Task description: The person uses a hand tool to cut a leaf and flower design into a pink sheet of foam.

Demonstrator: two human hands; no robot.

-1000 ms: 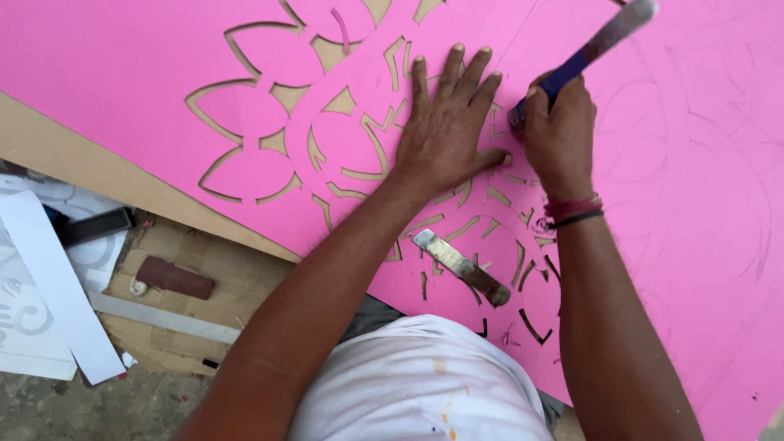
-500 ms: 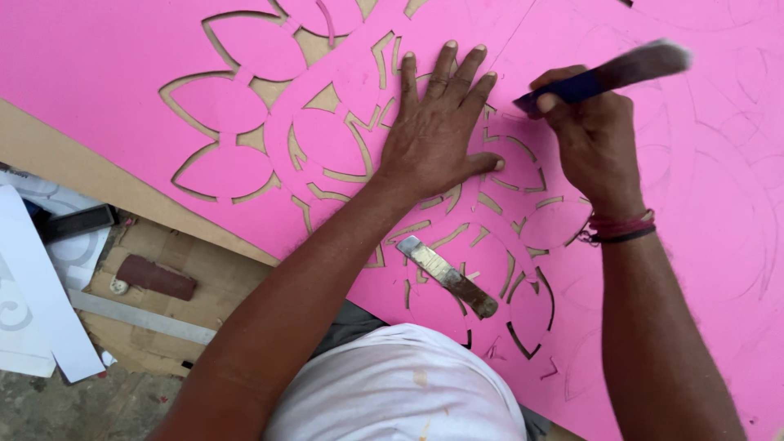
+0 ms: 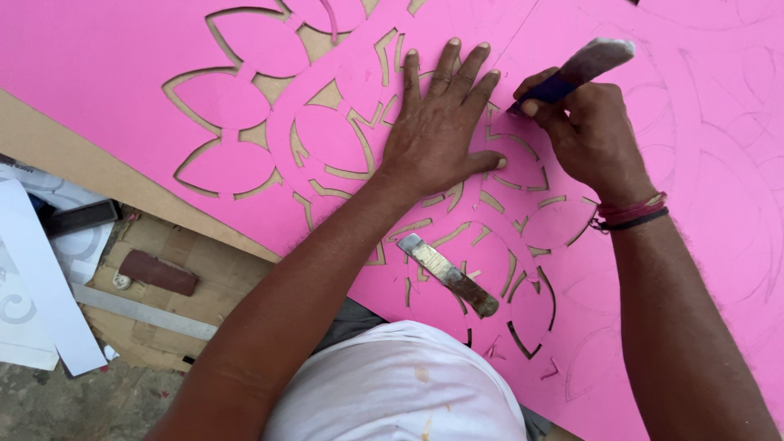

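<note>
Cutting step in hand: left hand lies flat, fingers spread, pinning the pink sheet mid-pattern, right hand closed around the blue-handled knife, tip on sheet just beside the left fingertips; next stroke likely needs steady pressure along the drawn line.

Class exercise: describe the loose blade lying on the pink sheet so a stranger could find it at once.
Start at the big pink sheet with leaf-shaped cut-outs. Below the flat left hand, near the white shirt, lies a loose blade. Unlike the blue-handled knife in the right hand, nobody holds it.
</note>
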